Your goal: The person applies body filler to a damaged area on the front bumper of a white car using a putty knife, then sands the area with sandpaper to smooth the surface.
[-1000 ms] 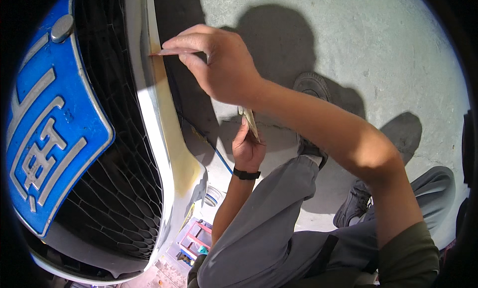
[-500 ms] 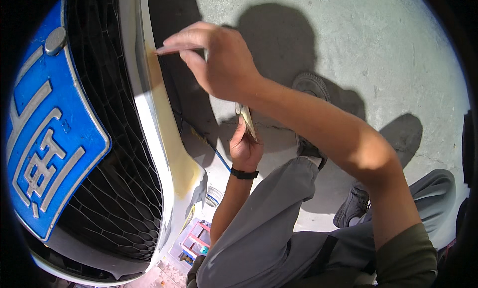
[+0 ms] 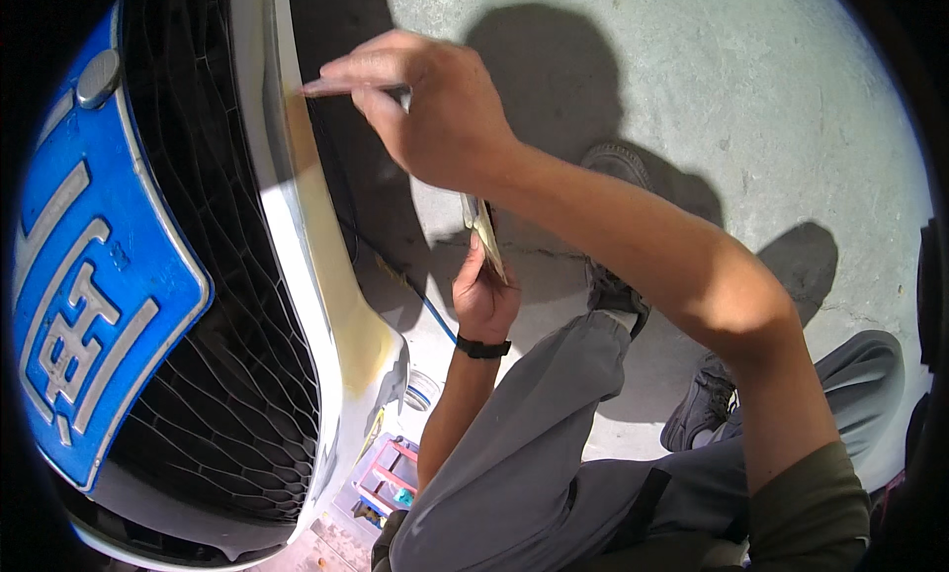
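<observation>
My right hand (image 3: 425, 107) pinches a thin, reddish flat scraper (image 3: 336, 86) whose tip meets a yellowish patch on the white bumper trim (image 3: 338, 285) beside the black mesh grille (image 3: 217, 374). Lower down, my left hand (image 3: 482, 300), with a dark band on the wrist, is closed on a pale, flat piece (image 3: 483, 238), partly hidden behind my right hand and forearm.
A blue plate (image 3: 119, 354) with raised silver characters is mounted on the grille at left. Below sit a plastic box (image 3: 381, 483) with small items and a round container (image 3: 420, 392). A blue hose (image 3: 435, 315) crosses the concrete floor (image 3: 771, 97) near my legs and shoes (image 3: 682, 419).
My right hand with the scraper has moved a little up and left along the trim. My left hand has shifted slightly up and left with the pale piece.
</observation>
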`<state>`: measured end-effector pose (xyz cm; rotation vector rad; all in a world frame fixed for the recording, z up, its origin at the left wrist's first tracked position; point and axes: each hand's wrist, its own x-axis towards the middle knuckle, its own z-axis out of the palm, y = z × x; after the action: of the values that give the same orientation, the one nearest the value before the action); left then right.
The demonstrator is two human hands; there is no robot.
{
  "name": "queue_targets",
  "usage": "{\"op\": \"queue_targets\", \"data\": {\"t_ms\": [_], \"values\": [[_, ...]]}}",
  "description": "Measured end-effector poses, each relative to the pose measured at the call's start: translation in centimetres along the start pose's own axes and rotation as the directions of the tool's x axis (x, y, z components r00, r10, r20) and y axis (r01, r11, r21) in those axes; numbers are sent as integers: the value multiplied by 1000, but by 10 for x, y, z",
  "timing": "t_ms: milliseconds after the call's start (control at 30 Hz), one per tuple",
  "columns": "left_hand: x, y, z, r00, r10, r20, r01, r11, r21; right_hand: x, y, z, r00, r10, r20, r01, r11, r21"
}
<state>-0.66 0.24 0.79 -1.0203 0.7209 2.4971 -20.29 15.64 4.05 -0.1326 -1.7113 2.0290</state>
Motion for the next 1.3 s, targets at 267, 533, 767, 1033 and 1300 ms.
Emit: {"op": "queue_targets", "data": {"t_ms": [267,533,767,1033,1300], "values": [[2,-4,-3,997,-28,78,31,999,-38,-17,-10,3,995,-62,76,56,995,82],[3,1,7,1000,-13,11,13,1000,13,19,7,-3,995,-102,14,102,995,1],[0,-1,-12,998,-45,43,46,999,-22,-25,-21,7,998,-28,61,26,999,26],[2,-8,-9,996,93,-16,-87,969,233,-58,-26,-7,973,23,229,-65,982,175],[1,-5,0,1000,-7,19,5,997,75,-7,-5,-24,855,460,240,-514,817,263]]}}
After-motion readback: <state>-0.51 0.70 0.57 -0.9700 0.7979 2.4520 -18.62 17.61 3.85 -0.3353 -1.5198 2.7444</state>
